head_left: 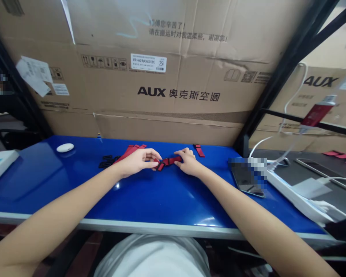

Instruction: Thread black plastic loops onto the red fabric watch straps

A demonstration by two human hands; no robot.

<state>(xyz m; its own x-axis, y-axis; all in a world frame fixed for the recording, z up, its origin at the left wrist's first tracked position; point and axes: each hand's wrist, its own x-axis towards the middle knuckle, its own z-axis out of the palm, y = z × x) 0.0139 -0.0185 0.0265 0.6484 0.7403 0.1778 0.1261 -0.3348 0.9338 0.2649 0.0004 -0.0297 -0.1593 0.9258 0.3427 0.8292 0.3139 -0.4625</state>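
In the middle of the frame, a short red strap (170, 161) with black buckle parts is held just above or on the blue surface (150, 200), between the person's two hands. The left hand (136, 160) is nearly closed, with thumb and fingertips pinching the strap's left end by a buckle (160, 166); the right hand (188, 162) is curled, and its thumb and fingers grip the right end. Behind the left hand lie more red straps (126, 153), and at their left is a small pile of black buckles (105, 162). One separate red piece (200, 151) lies beyond the right hand. Across the upper frame stands a large cardboard sheet (161, 129), on which one can read "AUX 奥克斯空调", and higher, "请在搬运时对我温柔些,谢谢您!". Its white label (148, 63) carries "KFR-46G/BpR3AES1(B1)" and the number "25". At the upper right, another cardboard (320, 98) also shows "AUX". A dark phone (248, 184) lies at the right of the surface, beside a white power strip (290, 192).
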